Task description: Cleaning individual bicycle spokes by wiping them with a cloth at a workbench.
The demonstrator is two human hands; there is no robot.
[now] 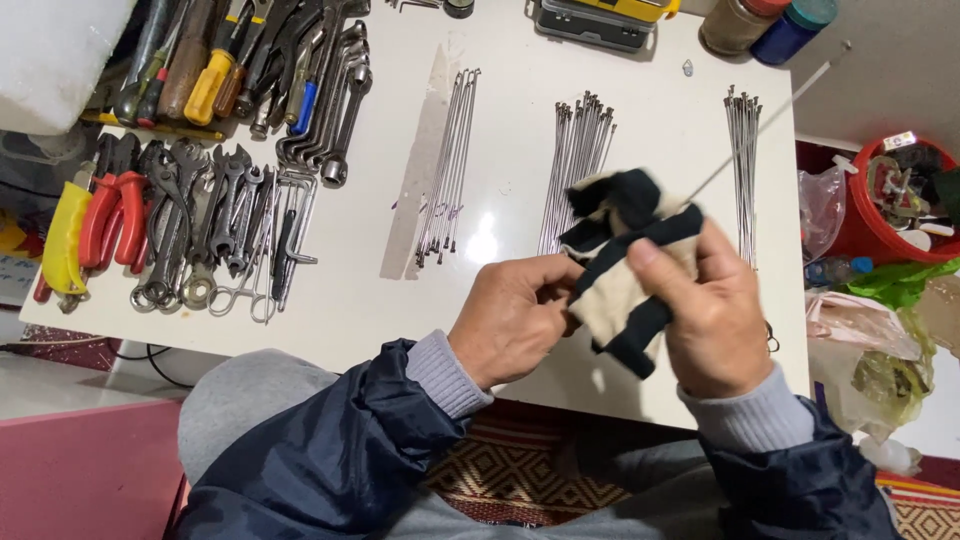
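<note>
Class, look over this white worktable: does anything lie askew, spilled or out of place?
Little stands out. The spoke bundles lie in neat rows. Only the wrenches and pliers at the left are heaped, overlapping, and a thin strip lies slanted beside one bundle.

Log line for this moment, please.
left hand: pinching spoke end | right hand: grip on black-and-cream rag wrapped round thin metal spoke | white table: three spoke bundles, wrenches, pliers

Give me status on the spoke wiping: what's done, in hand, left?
Done: can't tell; three spoke bundles lie on the white table, left, middle, right, wiped or not unclear. In hand: right hand grips a black-and-cream rag around one spoke; left hand pinches its near end. Left: unclear.
</note>
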